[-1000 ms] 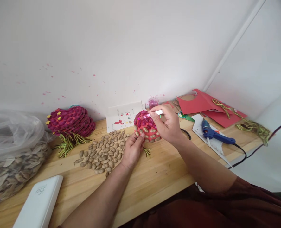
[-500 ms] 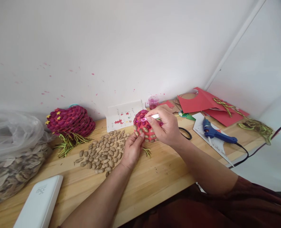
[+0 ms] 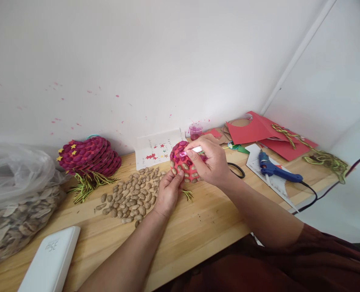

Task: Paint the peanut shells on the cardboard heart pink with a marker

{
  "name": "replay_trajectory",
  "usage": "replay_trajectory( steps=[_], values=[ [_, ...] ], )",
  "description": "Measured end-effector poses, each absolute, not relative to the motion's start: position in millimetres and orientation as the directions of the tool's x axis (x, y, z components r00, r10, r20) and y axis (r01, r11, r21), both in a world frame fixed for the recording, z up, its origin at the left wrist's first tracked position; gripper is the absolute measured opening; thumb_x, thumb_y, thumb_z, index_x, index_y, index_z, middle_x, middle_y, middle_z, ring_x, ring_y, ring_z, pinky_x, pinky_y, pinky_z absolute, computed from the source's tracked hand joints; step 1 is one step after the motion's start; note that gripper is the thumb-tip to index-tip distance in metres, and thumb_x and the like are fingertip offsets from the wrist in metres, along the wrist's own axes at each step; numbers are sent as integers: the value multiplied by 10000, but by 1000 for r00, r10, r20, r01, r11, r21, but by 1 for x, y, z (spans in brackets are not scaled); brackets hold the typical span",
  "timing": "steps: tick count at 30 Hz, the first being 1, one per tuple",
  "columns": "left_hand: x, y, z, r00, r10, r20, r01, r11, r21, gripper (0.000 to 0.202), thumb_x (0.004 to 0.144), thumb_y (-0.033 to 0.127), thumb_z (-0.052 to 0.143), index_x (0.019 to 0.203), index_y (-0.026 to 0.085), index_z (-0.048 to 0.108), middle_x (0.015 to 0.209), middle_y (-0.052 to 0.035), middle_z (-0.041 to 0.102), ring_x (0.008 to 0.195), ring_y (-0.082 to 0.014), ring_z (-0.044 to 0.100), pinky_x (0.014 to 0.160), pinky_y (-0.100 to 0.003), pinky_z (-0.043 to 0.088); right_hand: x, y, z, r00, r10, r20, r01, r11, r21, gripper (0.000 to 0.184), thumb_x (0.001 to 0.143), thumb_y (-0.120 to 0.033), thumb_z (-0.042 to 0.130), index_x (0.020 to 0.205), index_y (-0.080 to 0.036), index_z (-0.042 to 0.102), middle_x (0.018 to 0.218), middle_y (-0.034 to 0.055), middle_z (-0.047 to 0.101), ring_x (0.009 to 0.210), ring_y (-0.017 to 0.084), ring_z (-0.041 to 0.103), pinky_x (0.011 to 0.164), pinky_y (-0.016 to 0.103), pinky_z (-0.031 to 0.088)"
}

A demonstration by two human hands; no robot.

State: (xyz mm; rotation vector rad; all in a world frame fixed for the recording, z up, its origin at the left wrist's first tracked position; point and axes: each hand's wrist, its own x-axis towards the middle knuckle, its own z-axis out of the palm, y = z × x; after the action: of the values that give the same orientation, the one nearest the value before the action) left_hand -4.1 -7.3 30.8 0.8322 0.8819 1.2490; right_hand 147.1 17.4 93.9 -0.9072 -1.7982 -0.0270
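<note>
My left hand (image 3: 169, 191) grips the lower left edge of a round red card disc (image 3: 192, 174) covered with peanut shells, its thumb on the front. Shells along the disc's top are painted magenta; the lower ones are still tan. In my right hand (image 3: 212, 160) is a slim white-handled paintbrush (image 3: 198, 149), its wet pink tip touching shells near the top. Green-yellow yarn strands (image 3: 187, 194) hang below the disc. Beside my left hand, loose peanuts (image 3: 132, 196) lie spread on the wooden table (image 3: 192, 239). A small cup of magenta paint (image 3: 195, 132) stands behind the disc.
At the left are a stack of magenta peanut-covered discs (image 3: 90, 156), a plastic bag of shells (image 3: 21, 219) and a white power bank (image 3: 50, 259). On the right lie a blue glue gun (image 3: 279, 172), red card (image 3: 249, 132) and tangled yarn (image 3: 327, 162). A printed sheet (image 3: 143, 156) leans at the wall.
The view has shifted very slightly. The brush tip stays at the disc's upper shells, and both hands keep nearly the same position and hold.
</note>
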Motion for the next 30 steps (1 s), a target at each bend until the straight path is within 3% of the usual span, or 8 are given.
replay_trajectory(
  steps=[13,17,20,22,30],
  values=[
    [-4,-8,30,113,992,-63,-468,109,877,467,619,514,949,705,175,640,565,63,519,461,-55,313,430,-197,271,147,19,92,-145,517,844,573,739,-354,112,986,-260,604,915,-229,686,857,29,756,849,210,620,844,401,479],
    [-5,-5,20,118,993,-29,-431,77,899,413,690,505,917,759,173,681,623,42,593,522,-78,437,520,-200,393,149,20,93,-130,499,857,573,744,-346,98,982,-232,605,926,-228,685,867,29,755,860,208,623,838,384,484],
    [-7,-3,9,150,988,31,-412,34,911,361,776,491,859,919,182,741,825,-16,723,767,-153,637,745,-253,517,150,22,94,-111,482,869,572,746,-340,86,980,-221,611,934,-228,683,864,23,754,863,202,636,834,372,487],
    [-8,-1,3,168,984,58,-377,9,926,365,831,494,809,1017,186,749,960,-46,761,889,-187,672,850,-294,528,151,22,94,-107,472,875,574,748,-333,87,981,-222,613,932,-227,684,865,23,757,862,200,640,836,372,487],
    [-8,0,2,131,987,93,-263,-56,963,419,828,556,775,988,171,736,893,-66,761,872,-215,678,813,-315,539,151,21,94,-117,449,886,590,749,-302,92,976,-214,614,922,-223,687,855,27,757,849,203,627,835,382,483]
  ],
)
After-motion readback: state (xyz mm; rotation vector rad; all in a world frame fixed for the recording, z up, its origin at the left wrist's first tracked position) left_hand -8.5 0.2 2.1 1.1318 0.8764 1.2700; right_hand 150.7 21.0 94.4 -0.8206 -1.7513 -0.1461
